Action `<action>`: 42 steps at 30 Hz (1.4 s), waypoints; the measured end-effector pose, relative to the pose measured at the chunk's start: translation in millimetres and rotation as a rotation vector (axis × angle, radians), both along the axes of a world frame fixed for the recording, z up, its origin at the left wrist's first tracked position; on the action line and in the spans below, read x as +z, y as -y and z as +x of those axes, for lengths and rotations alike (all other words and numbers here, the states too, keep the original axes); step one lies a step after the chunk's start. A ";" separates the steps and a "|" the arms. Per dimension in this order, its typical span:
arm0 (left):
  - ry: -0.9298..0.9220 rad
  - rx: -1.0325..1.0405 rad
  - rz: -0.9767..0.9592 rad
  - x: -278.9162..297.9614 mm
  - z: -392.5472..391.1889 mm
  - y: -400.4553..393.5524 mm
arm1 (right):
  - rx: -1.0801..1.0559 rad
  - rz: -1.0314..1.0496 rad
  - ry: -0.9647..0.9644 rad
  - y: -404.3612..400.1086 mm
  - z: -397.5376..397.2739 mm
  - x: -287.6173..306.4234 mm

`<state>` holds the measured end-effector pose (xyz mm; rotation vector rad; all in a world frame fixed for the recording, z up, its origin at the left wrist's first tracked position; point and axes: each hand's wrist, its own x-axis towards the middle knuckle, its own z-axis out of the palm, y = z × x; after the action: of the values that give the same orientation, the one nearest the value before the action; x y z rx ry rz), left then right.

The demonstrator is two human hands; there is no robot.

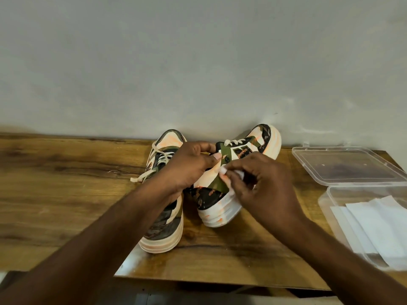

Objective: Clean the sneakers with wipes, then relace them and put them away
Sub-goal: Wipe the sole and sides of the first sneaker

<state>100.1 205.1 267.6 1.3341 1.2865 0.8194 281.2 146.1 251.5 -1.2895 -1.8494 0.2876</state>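
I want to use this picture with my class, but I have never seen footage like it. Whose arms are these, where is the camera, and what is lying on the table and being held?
There is no machine here. A person wears one wide-angle camera on the head, looking forward and down, so both arms come in from the bottom edge. The left hand grips the tilted sneaker and steadies it. The right hand pinches a small white wipe against that shoe's side. A second sneaker stands flat on the wooden table, its lace lying loose. To the right is a clear plastic box holding white sheets, probably spare wipes, with its hinged lid open behind it. A plain wall rises behind the table.
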 end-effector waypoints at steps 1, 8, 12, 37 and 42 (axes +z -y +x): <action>0.006 0.001 -0.010 -0.5 0.0 -0.4 | -0.028 0.012 -0.013 -1.5 3.1 -0.3; -0.010 0.000 0.002 -3.3 -1.2 -2.9 | 0.135 0.016 0.100 21.8 -24.1 -4.7; -0.006 -0.020 0.004 -1.0 -1.7 -1.9 | 0.126 -0.012 0.116 19.0 -13.1 1.4; 0.027 -0.015 -0.031 -1.4 -2.3 -3.0 | 0.090 0.036 0.150 19.4 -14.3 5.5; 0.025 -0.014 -0.025 -2.3 -2.1 -2.8 | 0.174 0.037 0.293 27.8 -24.6 4.5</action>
<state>98.0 207.9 265.3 1.3078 1.2631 0.8050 256.6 118.3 256.0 -1.1964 -2.2103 0.1618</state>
